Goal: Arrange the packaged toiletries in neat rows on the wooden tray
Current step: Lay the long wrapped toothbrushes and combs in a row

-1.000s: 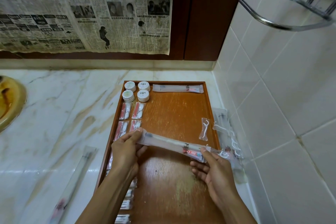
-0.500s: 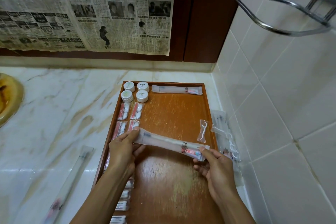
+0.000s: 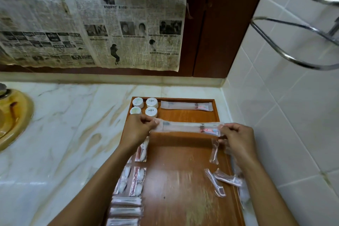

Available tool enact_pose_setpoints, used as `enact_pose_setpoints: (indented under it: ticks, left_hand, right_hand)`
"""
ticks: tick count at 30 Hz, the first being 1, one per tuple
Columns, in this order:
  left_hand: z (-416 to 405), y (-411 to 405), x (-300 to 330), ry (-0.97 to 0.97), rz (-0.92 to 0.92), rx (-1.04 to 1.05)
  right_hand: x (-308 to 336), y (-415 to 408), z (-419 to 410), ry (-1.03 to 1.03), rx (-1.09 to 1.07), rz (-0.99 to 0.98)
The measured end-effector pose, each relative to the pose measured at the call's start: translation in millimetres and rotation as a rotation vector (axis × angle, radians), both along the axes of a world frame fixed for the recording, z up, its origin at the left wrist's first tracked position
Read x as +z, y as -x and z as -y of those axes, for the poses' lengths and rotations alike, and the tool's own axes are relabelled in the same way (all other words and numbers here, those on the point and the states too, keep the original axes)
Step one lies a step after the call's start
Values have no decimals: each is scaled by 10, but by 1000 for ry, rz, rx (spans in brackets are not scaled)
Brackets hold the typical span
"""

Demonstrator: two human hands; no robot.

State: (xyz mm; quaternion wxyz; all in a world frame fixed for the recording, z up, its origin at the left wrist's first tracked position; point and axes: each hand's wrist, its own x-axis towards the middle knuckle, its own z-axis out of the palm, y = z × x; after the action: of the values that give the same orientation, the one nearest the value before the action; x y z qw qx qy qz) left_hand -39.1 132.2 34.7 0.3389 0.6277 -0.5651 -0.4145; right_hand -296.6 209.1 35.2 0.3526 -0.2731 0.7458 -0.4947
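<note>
A wooden tray (image 3: pixel 183 170) lies on the marble counter against the tiled wall. My left hand (image 3: pixel 138 130) and my right hand (image 3: pixel 236 137) each pinch one end of a long clear toothbrush packet (image 3: pixel 187 127), held level across the tray's far half. Just beyond it a second toothbrush packet (image 3: pixel 186 106) lies along the tray's far edge. Several small white jars (image 3: pixel 151 102) stand in the far left corner. Sachets (image 3: pixel 136 180) run in rows down the tray's left side. Wrapped floss picks (image 3: pixel 214 152) lie loose by the right rim.
A yellow basin (image 3: pixel 12 117) sits at the counter's left edge. Newspaper (image 3: pixel 91 18) covers the back wall beside a dark wooden door. A chrome towel ring (image 3: pixel 297 51) juts from the tiled wall at upper right. More wrapped picks (image 3: pixel 227 178) straddle the tray's right rim.
Both hands have carried the toothbrush packet from the tray's middle toward its far end and levelled it parallel to the packet lying there. The view has tilted down.
</note>
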Motion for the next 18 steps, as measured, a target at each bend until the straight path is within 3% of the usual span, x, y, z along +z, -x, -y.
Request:
enact_pose_setpoints:
  ticks: [8, 18]
  left_hand:
    - [698, 238, -63, 117, 539, -135]
    - [1125, 449, -216, 50, 951, -255]
  right_hand:
    - [-136, 224, 786, -82, 61, -304]
    - [-396, 254, 1142, -314, 166, -651]
